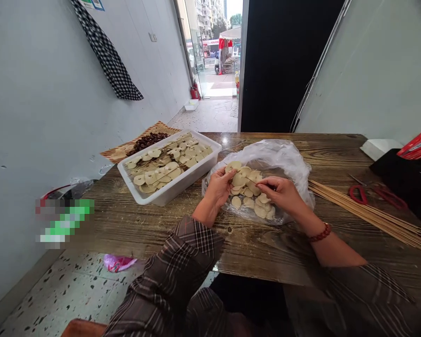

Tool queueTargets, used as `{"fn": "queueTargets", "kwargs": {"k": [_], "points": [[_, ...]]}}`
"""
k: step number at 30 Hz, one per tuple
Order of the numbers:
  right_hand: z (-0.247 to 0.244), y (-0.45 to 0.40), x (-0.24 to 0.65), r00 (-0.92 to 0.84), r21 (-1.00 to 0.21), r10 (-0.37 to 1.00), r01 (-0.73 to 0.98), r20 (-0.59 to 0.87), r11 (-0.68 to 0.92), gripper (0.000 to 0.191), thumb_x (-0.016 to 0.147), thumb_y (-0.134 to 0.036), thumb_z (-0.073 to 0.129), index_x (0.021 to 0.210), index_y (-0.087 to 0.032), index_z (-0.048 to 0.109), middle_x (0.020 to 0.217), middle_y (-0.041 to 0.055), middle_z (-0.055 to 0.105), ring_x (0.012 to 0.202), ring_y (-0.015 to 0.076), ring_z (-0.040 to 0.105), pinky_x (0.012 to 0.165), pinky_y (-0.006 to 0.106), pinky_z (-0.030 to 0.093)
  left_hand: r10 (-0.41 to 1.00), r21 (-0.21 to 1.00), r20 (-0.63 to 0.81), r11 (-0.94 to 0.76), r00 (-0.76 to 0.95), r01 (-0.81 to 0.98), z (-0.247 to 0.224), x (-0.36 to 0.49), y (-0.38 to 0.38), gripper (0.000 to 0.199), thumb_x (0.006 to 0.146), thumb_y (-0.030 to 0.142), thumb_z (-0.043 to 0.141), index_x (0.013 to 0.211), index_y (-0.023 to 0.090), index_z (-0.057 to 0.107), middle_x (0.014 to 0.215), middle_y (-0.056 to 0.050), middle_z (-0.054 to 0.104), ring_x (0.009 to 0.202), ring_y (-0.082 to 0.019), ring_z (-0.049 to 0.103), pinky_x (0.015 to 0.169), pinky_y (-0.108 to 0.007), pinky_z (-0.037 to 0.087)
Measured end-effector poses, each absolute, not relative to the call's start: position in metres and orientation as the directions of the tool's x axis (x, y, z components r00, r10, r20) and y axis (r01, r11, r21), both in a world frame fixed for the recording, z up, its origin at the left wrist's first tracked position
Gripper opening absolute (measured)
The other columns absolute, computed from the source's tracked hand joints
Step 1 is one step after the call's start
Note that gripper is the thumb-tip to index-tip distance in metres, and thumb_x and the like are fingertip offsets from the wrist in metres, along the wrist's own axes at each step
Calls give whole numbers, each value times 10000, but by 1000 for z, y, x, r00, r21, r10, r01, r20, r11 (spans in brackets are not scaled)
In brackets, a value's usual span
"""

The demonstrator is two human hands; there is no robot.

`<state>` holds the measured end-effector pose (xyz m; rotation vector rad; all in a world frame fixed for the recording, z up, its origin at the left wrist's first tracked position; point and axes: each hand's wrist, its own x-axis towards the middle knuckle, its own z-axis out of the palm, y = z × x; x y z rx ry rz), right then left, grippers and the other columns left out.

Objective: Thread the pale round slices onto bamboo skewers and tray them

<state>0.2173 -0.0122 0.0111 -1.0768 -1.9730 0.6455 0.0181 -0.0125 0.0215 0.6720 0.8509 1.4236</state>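
My left hand (220, 186) pinches a pale round slice (233, 166) at its edge, above an open clear plastic bag (284, 157). Thumb and fingers of my right hand (278, 191) are closed on a thin wooden skewer (251, 180), which points left through or against slices between the hands. More round slices (261, 208) lie loose in the bag below. Left of the bag stands a white plastic tub (168, 198) holding several skewers threaded with the same flat slices (150, 178).
Bare skewers (368, 210) lie right of the bag on the wooden table (126, 224). Beyond them are red-handled scissors (358, 194) and a black box (403, 180). Dark red fruits (148, 142) sit on brown paper (117, 152) behind the tub.
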Motion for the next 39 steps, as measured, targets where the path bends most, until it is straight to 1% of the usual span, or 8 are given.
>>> {"fn": "queueTargets", "kwargs": {"k": [4, 14, 24, 28, 31, 33, 35, 39], "points": [[8, -11, 219, -351, -655, 816, 487, 459, 578, 202, 902, -298, 581, 895, -216, 765, 884, 61, 764, 815, 227, 695, 727, 338, 509, 991, 815, -118, 58, -67, -577, 21, 18, -12, 328, 607, 299, 877, 835, 150, 696, 754, -16, 724, 664, -135, 665, 677, -261, 543], [6, -11, 218, -365, -592, 789, 522, 495, 614, 230, 922, -297, 560, 858, -206, 761, 848, 64, 766, 762, 223, 694, 697, 336, 499, 995, 867, -89, 52, -51, -495, 14, 32, -16, 309, 614, 354, 867, 799, 166, 706, 694, 8, 695, 584, -112, 615, 536, -211, 476], [16, -12, 218, -275, -660, 813, 480, 513, 578, 221, 891, -294, 572, 855, -197, 767, 808, 60, 760, 761, 218, 687, 707, 330, 507, 996, 883, -86, 93, 35, -460, 20, 31, -16, 350, 658, 368, 842, 892, 157, 687, 809, -33, 724, 679, -140, 682, 614, -228, 531], [24, -8, 227, -134, -747, 861, 444, 490, 494, 232, 864, -330, 591, 888, -184, 769, 767, 50, 744, 701, 194, 663, 638, 301, 497, 992, 959, 18, -53, -127, -277, 23, 12, -8, 326, 741, 390, 762, 941, 154, 661, 866, -46, 720, 689, -114, 665, 649, -227, 514], [26, -5, 233, -59, -793, 885, 419, 462, 442, 239, 846, -333, 602, 894, -166, 767, 743, 42, 728, 633, 166, 632, 580, 276, 466, 976, 985, 167, -159, -142, 66, 19, 3, -3, 214, 803, 335, 677, 914, 152, 671, 822, -41, 708, 674, -115, 615, 657, -241, 487], [26, -4, 235, -37, -812, 895, 405, 445, 420, 247, 841, -339, 602, 896, -161, 766, 718, 35, 715, 605, 153, 614, 557, 266, 449, 965, 898, 252, -207, -68, 389, 15, 2, -2, 126, 811, 263, 642, 869, 160, 687, 805, -41, 697, 705, -141, 602, 699, -274, 481], [25, -2, 235, -39, -822, 901, 394, 432, 411, 256, 839, -346, 601, 903, -162, 766, 694, 28, 704, 598, 150, 605, 547, 261, 438, 957, 697, 288, -231, 30, 679, 13, 4, -3, 88, 809, 216, 628, 837, 171, 698, 847, -60, 694, 785, -183, 611, 765, -319, 478], [22, -1, 232, -76, -818, 897, 382, 435, 430, 248, 838, -341, 600, 894, -166, 767, 685, 25, 698, 616, 153, 605, 557, 265, 433, 954, 291, 264, -221, 144, 931, 13, 9, -8, 116, 825, 261, 641, 854, 175, 714, 979, -121, 679, 979, -275, 605, 884, -393, 457]]}}
